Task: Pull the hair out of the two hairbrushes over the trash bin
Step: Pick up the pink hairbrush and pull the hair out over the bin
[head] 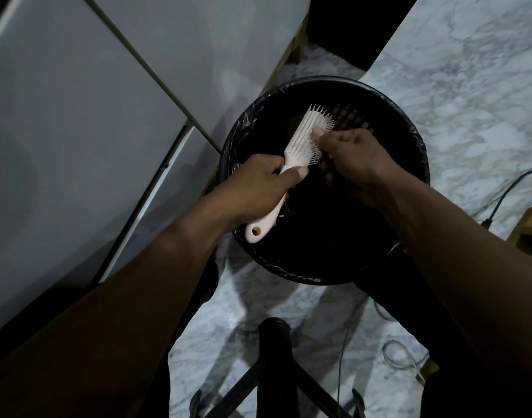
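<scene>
A pale pink hairbrush (304, 137) with white bristles is held over the round black trash bin (409, 140), which has a black liner. My left hand (258, 188) grips the brush handle, whose end with a hole sticks out below the hand. My right hand (352, 158) is curled against the bristles near the brush head, thumb pressed into them; whether hair is pinched in its fingers is too dark to tell. Only one hairbrush is in view.
A grey cabinet (77, 131) stands close on the left. The floor is marble (455, 86). Cables (500, 200) and a wooden furniture leg (530, 227) lie at the right. The black base of a chair (273, 372) is at the bottom centre.
</scene>
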